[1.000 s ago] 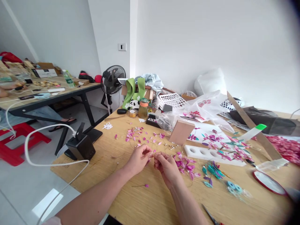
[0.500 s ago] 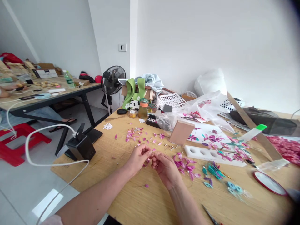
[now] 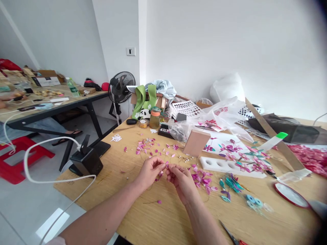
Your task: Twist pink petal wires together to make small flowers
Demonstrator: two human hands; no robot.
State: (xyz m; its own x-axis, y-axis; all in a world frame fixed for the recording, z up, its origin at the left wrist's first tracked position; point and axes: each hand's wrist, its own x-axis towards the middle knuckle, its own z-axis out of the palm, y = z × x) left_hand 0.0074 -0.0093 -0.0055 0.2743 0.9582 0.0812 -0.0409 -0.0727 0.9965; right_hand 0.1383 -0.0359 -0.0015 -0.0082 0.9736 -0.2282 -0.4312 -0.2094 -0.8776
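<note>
My left hand (image 3: 151, 172) and my right hand (image 3: 180, 179) meet over the wooden table, fingertips pinched around a small pink petal (image 3: 167, 164). Each hand is closed on it; any wire or thread between the fingers is too fine to make out. Loose pink petals (image 3: 145, 145) lie scattered beyond my hands. Right of my right hand is a heap of magenta petals (image 3: 201, 180). A single purple bud on a thin stem (image 3: 158, 201) rests on the table in front of my wrists.
Scissors (image 3: 230, 233) lie near the front edge. A white holder with round holes (image 3: 217, 164) and a pinkish block (image 3: 196, 143) stand behind the heap. Teal petals (image 3: 232, 185) and bobbins (image 3: 254, 200) are to the right. A black power cube (image 3: 87, 161) with a white cable sits left.
The view has shifted slightly, so everything sits a little further left. My hands stay pinched together, and a bit more of the pink petal shows between the fingertips.
</note>
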